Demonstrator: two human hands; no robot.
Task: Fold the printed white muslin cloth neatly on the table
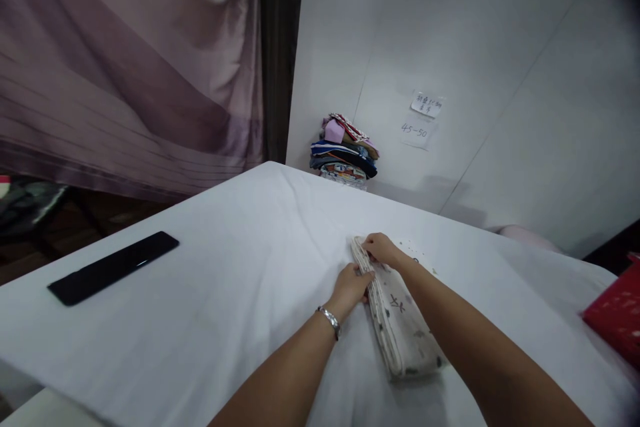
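Observation:
A folded white cloth with small dark prints lies lengthwise on the white-covered table. My left hand, with a metal bracelet on the wrist, presses its curled fingers against the cloth's left edge near the far end. My right hand grips the far end of the same cloth, fingers closed over its layered edge. Both forearms reach in from the bottom of the view.
A black flat rectangular object lies at the table's left. A stack of folded colourful clothes sits at the far edge against the white wall. A red object shows at the right edge. Mauve curtains hang on the left.

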